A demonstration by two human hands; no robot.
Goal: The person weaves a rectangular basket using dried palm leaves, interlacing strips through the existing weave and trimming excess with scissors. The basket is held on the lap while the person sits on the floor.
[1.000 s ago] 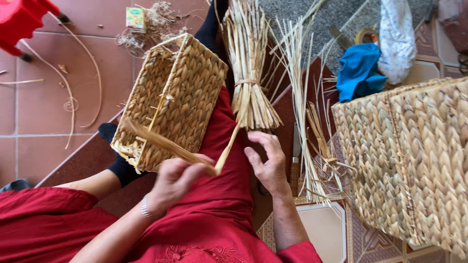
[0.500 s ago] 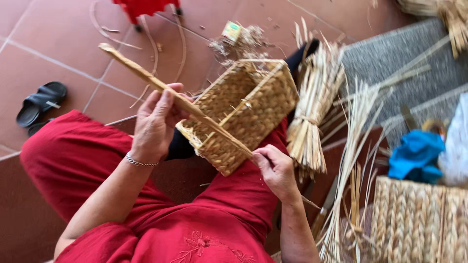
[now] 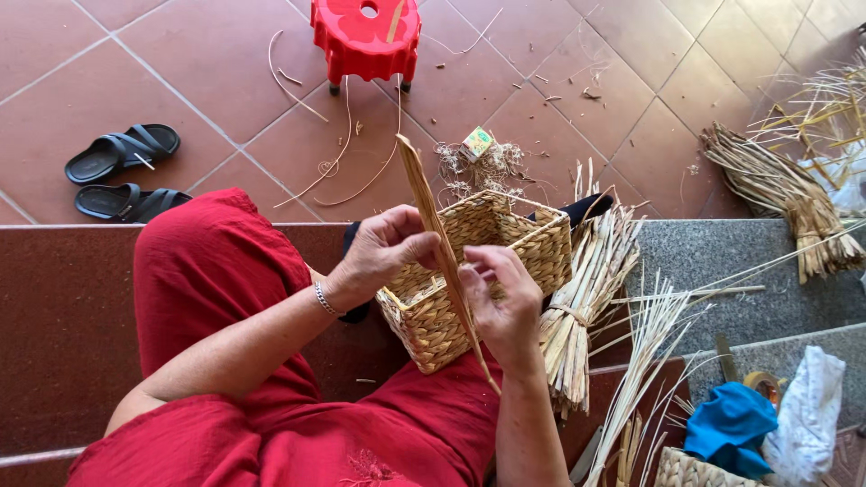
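Woven straw basket [image 3: 505, 271], tan, rectangular; flat reed strip [image 3: 439, 243] in both hands' grip.

Basket [image 3: 505, 261] on lap, stool [image 3: 365, 36] beyond, sandals [image 3: 126, 176] left.

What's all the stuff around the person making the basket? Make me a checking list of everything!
Surface: red-brown tiled floor, with a grey stone step on the right.
Job's things: woven basket on the lap; long flat straw strip standing up across it.
Clutter: tied straw bundle, second bundle, loose straw scraps, blue cloth, white bag.
Grippers: left hand and right hand both pinch the strip.
Cables: nothing seen.
Surroundings: red plastic stool, black sandals.
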